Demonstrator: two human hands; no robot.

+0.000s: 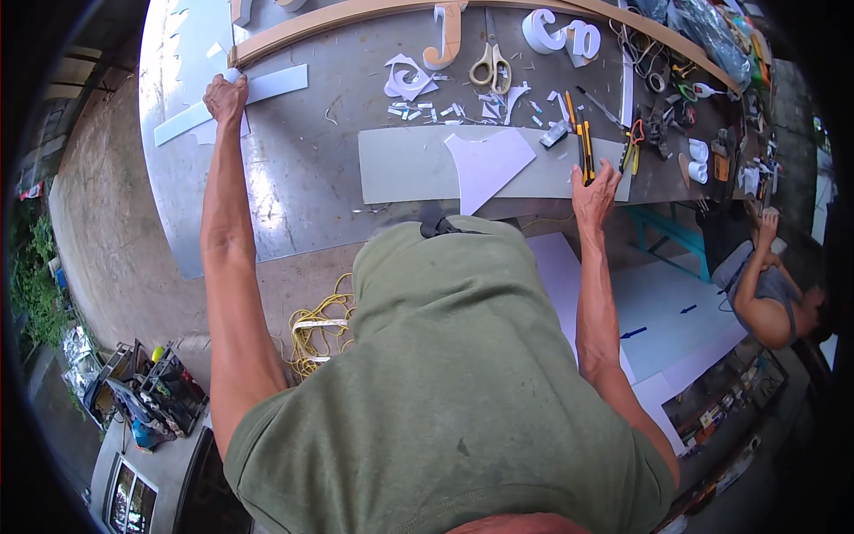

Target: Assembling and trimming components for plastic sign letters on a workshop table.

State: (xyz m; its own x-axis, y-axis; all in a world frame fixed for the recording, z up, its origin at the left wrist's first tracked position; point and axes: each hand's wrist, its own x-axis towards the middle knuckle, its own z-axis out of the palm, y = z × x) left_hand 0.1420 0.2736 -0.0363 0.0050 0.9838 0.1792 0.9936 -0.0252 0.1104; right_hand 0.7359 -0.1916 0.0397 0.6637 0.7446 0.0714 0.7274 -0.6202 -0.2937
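At the far left of the grey table, my left hand point(225, 98) is closed, its fingertips at a small whitish thing I cannot make out. A long white strip point(277, 83) lies slanted beside and partly behind this hand. My right hand point(596, 193) reaches over the table's near right part, thumb and fingers closed around the lower end of a yellow-and-black utility knife point(585, 147). Another slim yellow tool lies alongside it. Left of that hand, a white cut sheet point(489, 167) rests on a long grey-green board point(405, 165).
Cream-handled scissors point(490, 69), cut letters point(442, 37) and white scraps point(427, 112) lie beyond the board. A long brown strip point(347, 16) curves across the far side. Yellow cord point(311, 334) lies on the floor. Another person point(765, 289) is at the right.
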